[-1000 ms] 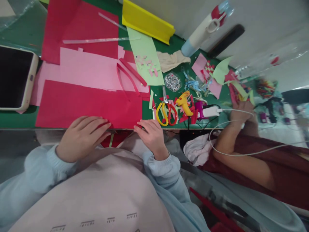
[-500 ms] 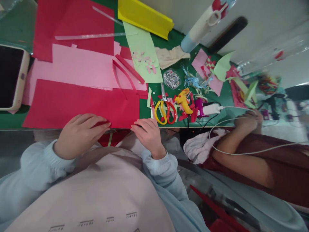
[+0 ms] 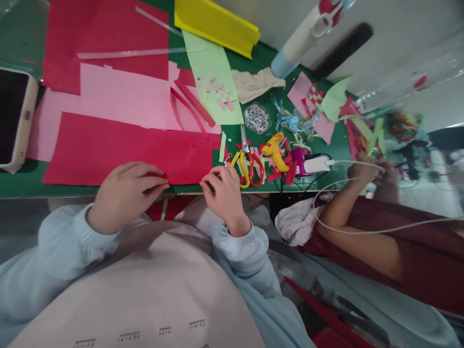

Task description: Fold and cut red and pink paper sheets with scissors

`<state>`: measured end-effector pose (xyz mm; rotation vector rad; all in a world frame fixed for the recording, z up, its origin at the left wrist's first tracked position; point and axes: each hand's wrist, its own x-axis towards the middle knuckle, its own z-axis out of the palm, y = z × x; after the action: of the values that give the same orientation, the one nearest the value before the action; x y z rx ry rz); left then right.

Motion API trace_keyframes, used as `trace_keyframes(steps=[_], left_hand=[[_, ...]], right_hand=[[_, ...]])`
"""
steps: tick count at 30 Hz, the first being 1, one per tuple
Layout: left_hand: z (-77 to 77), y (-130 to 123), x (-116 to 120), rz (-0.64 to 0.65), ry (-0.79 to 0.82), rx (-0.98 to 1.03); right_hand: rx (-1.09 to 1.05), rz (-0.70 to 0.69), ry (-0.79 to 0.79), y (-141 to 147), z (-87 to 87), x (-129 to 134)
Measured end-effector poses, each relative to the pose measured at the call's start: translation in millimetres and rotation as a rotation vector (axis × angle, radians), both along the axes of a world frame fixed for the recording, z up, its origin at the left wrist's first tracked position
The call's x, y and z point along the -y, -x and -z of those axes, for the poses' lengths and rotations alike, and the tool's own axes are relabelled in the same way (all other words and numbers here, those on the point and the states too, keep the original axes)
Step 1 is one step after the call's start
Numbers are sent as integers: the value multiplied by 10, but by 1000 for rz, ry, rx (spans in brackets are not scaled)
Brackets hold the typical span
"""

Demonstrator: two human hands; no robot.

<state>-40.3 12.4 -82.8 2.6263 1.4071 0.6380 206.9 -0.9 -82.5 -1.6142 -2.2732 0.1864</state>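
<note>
The left hand, palm down, pinches the near edge of a red paper sheet between thumb and bent fingers. The right hand pinches the same edge close to the sheet's near right corner, its fingers curled. The sheet lies flat along the near edge of the green bench, its own near edge just inside it.

Just beyond the right hand are scissors with one yellow and one red handle, the handles toward the bench's near edge. Beside them a yellow glue gun rests among paper scraps, next to a white plug with a cable.

Behind the red sheet a pink sheet is partly covered by it, with two narrow red strips across its right end. A pale green sheet carries small pink pieces; to its right is a round tub of tiny beads.

A larger red sheet lies toward the far left, and a phone is at the left side. A yellow tray sits farther back, beyond the pale green sheet. At the right, near the near edge, are another person's hands, slightly blurred; what they hold is unclear.
</note>
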Motion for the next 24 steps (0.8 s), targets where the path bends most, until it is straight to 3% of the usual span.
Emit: trace_keyframes(steps=[11, 24], left_hand=[[-75, -61, -69, -123, 157, 75], [-328, -243, -182, -198, 372, -186]], right_hand=[[-76, 166, 90, 68, 35, -6], [36, 223, 311, 141, -151, -152]])
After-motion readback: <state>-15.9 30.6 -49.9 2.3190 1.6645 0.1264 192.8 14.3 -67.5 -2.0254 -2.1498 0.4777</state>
